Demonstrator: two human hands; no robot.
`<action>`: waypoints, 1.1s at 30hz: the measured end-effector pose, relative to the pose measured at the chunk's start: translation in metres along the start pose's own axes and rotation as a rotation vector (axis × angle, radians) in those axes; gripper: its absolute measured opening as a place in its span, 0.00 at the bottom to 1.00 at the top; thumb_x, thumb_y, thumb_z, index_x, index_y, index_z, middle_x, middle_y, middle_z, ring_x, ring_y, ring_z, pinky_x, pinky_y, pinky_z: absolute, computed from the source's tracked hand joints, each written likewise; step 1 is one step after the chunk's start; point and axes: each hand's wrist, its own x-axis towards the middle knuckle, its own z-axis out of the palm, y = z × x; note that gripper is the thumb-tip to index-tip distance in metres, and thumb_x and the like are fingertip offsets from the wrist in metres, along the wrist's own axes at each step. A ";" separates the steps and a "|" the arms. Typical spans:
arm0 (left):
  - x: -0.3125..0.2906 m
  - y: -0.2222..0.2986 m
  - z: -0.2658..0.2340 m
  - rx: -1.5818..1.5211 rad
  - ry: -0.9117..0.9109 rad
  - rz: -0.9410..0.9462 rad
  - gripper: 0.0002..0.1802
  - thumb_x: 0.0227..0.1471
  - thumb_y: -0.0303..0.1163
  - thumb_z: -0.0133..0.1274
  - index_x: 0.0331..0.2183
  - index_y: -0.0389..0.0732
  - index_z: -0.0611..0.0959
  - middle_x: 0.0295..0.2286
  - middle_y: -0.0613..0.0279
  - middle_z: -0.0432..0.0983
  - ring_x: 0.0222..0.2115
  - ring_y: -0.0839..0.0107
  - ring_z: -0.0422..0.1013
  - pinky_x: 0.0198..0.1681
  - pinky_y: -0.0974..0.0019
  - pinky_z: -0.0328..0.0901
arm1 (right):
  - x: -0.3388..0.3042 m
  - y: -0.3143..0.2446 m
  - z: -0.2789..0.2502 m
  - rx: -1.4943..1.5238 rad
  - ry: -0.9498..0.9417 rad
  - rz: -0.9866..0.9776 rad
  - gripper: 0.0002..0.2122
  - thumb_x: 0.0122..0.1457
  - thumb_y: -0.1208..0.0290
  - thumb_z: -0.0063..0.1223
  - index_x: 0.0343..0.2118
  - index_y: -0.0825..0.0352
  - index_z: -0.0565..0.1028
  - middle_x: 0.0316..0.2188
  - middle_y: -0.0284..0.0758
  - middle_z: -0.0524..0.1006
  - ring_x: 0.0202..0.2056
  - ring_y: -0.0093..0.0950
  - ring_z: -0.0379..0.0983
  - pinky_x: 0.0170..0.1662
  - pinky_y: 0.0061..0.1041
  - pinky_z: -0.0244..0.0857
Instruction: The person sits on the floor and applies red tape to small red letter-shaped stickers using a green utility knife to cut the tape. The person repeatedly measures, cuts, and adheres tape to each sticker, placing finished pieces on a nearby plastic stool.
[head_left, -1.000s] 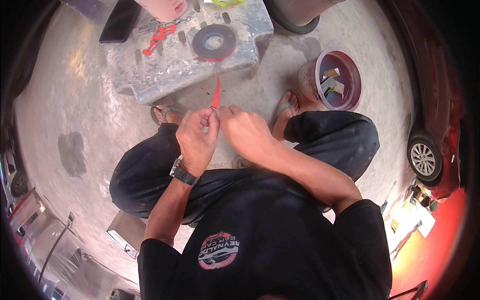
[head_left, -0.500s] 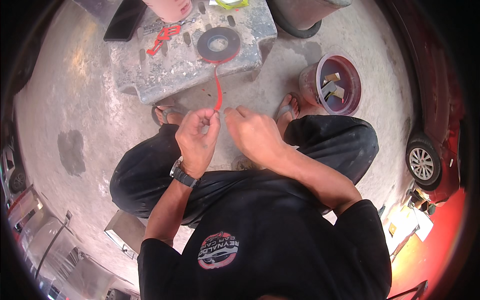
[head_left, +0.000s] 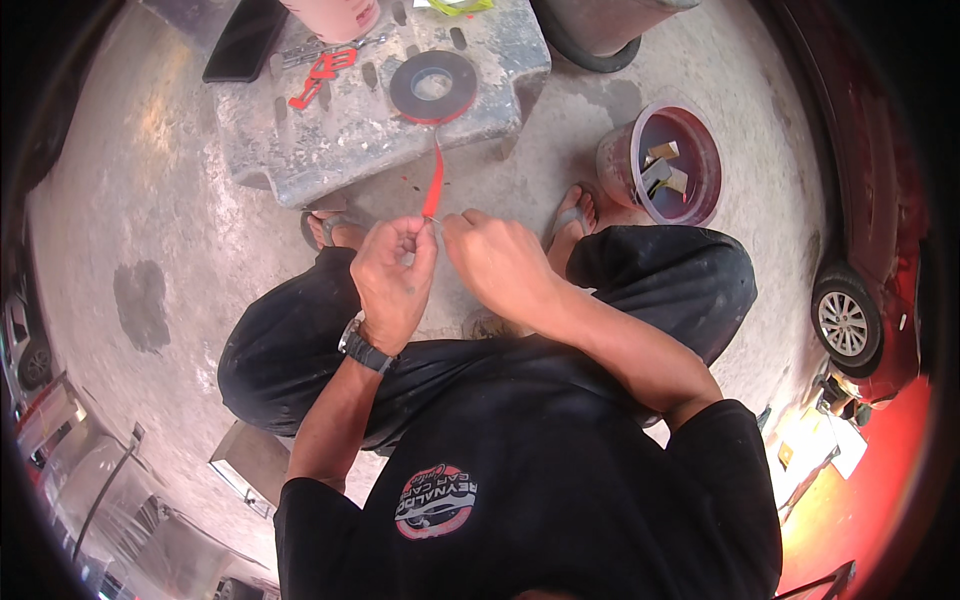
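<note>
Between thumb and fingertips, my left hand (head_left: 395, 262) pinches the end of a red tape strip (head_left: 436, 182). The strip runs up to a dark roll of tape with a red edge (head_left: 458, 88), which lies flat near the front edge of a worn grey step stool (head_left: 330, 165). Close beside the pinched end, my right hand (head_left: 497, 258) is closed, its back toward me. A small thin thing shows between the two hands, too small to name. What the right fingers hold is hidden.
On the stool lie a red cut-out piece (head_left: 325, 75), a dark phone (head_left: 245, 42) and a pale pink container (head_left: 335, 15). A bucket with scraps inside (head_left: 612, 165) stands on the floor to the right. Behind it is a grey bin (head_left: 605, 30). A red car (head_left: 880, 200) is far right.
Both hands have shifted very slightly left, staying close together. The strip between roll and left hand leans and twists a little differently. The roll stays on the stool.
</note>
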 end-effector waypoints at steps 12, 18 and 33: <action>0.011 0.004 -0.008 -0.554 -0.171 -0.359 0.13 0.59 0.23 0.61 0.44 0.31 0.78 0.36 0.56 0.84 0.36 0.73 0.80 0.43 0.70 0.74 | 0.009 0.023 -0.008 0.448 -0.007 -0.010 0.10 0.64 0.74 0.50 0.29 0.76 0.72 0.16 0.48 0.66 0.19 0.35 0.69 0.27 0.39 0.60; 0.009 0.004 -0.004 -0.538 -0.177 -0.303 0.18 0.57 0.21 0.62 0.47 0.32 0.74 0.34 0.58 0.83 0.36 0.73 0.79 0.44 0.71 0.73 | 0.004 0.015 -0.007 0.605 0.083 0.190 0.09 0.67 0.68 0.53 0.35 0.71 0.75 0.14 0.37 0.66 0.16 0.20 0.64 0.21 0.31 0.55; 0.002 0.008 -0.012 -0.467 -0.263 -0.368 0.08 0.56 0.22 0.64 0.39 0.32 0.84 0.33 0.64 0.83 0.33 0.81 0.77 0.38 0.75 0.72 | 0.023 0.018 -0.017 1.091 -0.212 0.482 0.07 0.63 0.68 0.59 0.34 0.67 0.77 0.17 0.26 0.71 0.12 0.14 0.59 0.14 0.20 0.49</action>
